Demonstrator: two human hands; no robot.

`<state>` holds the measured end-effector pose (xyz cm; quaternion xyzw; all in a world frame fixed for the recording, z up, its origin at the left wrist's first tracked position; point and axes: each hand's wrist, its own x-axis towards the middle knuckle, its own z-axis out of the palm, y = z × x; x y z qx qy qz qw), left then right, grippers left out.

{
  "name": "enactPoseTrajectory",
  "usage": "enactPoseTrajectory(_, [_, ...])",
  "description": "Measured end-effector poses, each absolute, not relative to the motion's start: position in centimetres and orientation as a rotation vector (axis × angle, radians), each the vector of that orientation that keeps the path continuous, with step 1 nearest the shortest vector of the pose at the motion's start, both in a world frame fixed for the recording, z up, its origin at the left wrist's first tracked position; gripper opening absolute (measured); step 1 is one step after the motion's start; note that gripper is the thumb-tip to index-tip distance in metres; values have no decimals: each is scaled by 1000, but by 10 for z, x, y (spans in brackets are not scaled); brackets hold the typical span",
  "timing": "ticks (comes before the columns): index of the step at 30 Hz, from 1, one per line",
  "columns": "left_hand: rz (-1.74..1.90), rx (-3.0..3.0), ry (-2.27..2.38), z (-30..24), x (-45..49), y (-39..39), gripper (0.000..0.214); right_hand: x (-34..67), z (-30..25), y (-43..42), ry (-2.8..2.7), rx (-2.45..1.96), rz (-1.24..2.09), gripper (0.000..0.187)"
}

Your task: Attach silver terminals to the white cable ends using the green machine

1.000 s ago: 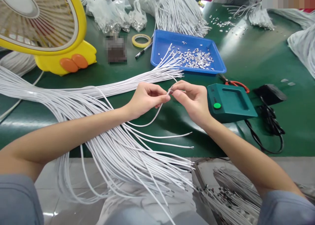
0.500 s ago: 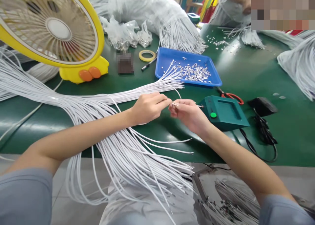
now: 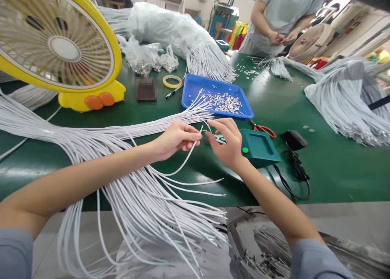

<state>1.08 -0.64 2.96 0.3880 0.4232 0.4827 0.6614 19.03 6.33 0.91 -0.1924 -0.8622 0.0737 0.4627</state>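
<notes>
My left hand (image 3: 179, 140) pinches a white cable (image 3: 190, 153) near its end, and the tip points up past the fingertips. Just to the right, my right hand (image 3: 225, 140) is raised with thumb and fingers apart, close to that tip but not closed on it. Behind its palm stands a green device (image 3: 260, 144) with a bright green button; a metal part at its left side shows between my fingers. Many loose white cables (image 3: 146, 193) hang over the table edge below my left forearm. Another cable bundle (image 3: 158, 122) lies behind my left hand.
A blue tray (image 3: 186, 92) holds small metal pieces. Red-handled pliers (image 3: 268, 130), a black adapter (image 3: 294, 140), yellow tape (image 3: 172, 81) and a pen (image 3: 174, 92) lie around. A yellow fan (image 3: 114, 43) stands left. Across the table a person (image 3: 274, 22) works by more cables (image 3: 347, 104).
My hands have come apart from where they met at a cable end. The right fingers have spread, while the left shows a cable tip upward. The view has tilted up, revealing the co-worker.
</notes>
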Motion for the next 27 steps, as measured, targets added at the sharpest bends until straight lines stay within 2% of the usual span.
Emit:
enactPoseTrajectory(2, [1065,876,941,26,10,-5,25,193,9,67,-2203,-412,-36,28])
enactPoseTrajectory(4, [1062,892,943,23,10,-4,25,196,8,72,-2276,-384,-119,25])
enactPoseTrajectory(9, [1057,912,939,21,13,-4,24,195,7,72,-2338,-370,-75,15])
enactPoseTrajectory(12, [1023,1048,966,17,16,-6,19,189,11,60,-2275,-561,73,14])
enactPoseTrajectory(14, [1039,1324,1078,12,15,-6,15,186,16,52,-2199,-776,470,13])
enactPoseTrajectory(18, [1191,2228,1236,5,-2,-1,15,183,23,45,-1808,-952,1820,19])
enactPoseTrajectory(20, [1196,2504,1181,6,-11,2,17,181,26,44,-1634,-896,2173,24])
enactPoseTrajectory(21, [1210,2540,1171,9,-14,3,17,181,28,44,-1625,-869,2188,24])
enactPoseTrajectory(23, [1330,2368,1215,15,-12,4,13,183,33,46,-1778,-859,1892,21])
enactPoseTrajectory(25, [1408,1945,1258,20,-1,2,11,191,40,51,-2035,-926,1273,19])
enactPoseTrajectory(27, [1310,1544,1223,20,13,1,15,205,47,60,-2269,-1026,616,21])
